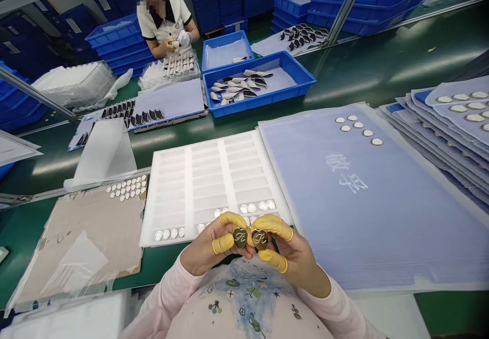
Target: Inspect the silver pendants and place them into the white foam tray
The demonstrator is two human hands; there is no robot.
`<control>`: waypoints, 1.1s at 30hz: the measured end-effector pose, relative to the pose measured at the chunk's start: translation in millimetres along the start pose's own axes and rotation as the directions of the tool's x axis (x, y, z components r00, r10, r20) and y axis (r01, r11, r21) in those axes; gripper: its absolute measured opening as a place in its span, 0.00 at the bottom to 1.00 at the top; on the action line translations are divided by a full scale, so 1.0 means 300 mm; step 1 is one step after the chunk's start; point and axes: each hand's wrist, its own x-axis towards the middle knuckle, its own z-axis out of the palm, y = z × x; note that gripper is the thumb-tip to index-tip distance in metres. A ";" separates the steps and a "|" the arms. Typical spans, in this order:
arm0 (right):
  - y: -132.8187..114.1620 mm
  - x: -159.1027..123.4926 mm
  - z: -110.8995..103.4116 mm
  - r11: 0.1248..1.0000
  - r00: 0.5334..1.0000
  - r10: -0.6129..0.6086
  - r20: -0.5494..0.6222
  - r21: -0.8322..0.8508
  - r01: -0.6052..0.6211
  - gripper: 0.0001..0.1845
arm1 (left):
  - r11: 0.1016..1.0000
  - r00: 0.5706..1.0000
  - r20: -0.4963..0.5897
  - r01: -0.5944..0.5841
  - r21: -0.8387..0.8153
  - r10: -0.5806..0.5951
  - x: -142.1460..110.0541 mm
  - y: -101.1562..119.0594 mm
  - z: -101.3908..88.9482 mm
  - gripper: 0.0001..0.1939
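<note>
My left hand (pixel 214 242), with yellow finger cots on its fingertips, pinches a dark gold heart-shaped metal piece (pixel 240 237) that bears a script letter R. A matching heart piece (pixel 260 239) is held between the thumb and fingers of my right hand (pixel 294 252), which wears yellow finger cots too. The two pieces are side by side, close together, faces turned up toward me. Just beyond my hands lies a white foam tray (pixel 171 186) with long slots. Round silvery pieces (pixel 170 234) stand in its nearest slots, some partly hidden by my fingers.
On the right lies a bluish sheet (pixel 324 227) with several round white pieces (pixel 358 125); layered sheets (pixel 439 130) are beyond. Cardboard (pixel 95 227) with more round pieces (pixel 128 188) is left. Across the bench, a co-worker (pixel 168 18) handles parts near a blue bin (pixel 301 87).
</note>
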 end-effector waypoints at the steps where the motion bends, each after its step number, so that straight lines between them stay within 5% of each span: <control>1: 0.001 0.001 0.001 1.000 1.000 -0.002 -0.001 -0.009 0.002 0.21 | 1.000 1.000 -0.005 0.001 -0.001 -0.001 0.000 -0.001 -0.001 0.12; 12: -0.059 0.016 0.024 0.983 0.990 -0.107 0.089 -0.137 0.119 0.21 | 0.998 0.998 -0.055 -0.020 0.059 0.023 0.002 -0.014 -0.010 0.19; 20: -0.055 0.037 0.041 0.846 0.950 -0.205 0.235 -0.445 0.292 0.06 | 0.992 0.983 -0.175 -0.037 0.117 0.057 0.019 -0.023 -0.004 0.22; 24: -0.059 0.040 0.037 0.794 0.911 -0.308 0.275 -0.453 0.405 0.10 | 0.985 0.970 -0.196 -0.119 0.126 0.142 0.024 -0.030 -0.004 0.22; 33: -0.071 0.011 0.034 0.906 0.963 -0.232 0.134 -0.330 0.264 0.20 | 0.972 0.966 -0.184 -0.147 0.182 0.181 0.028 -0.012 -0.012 0.20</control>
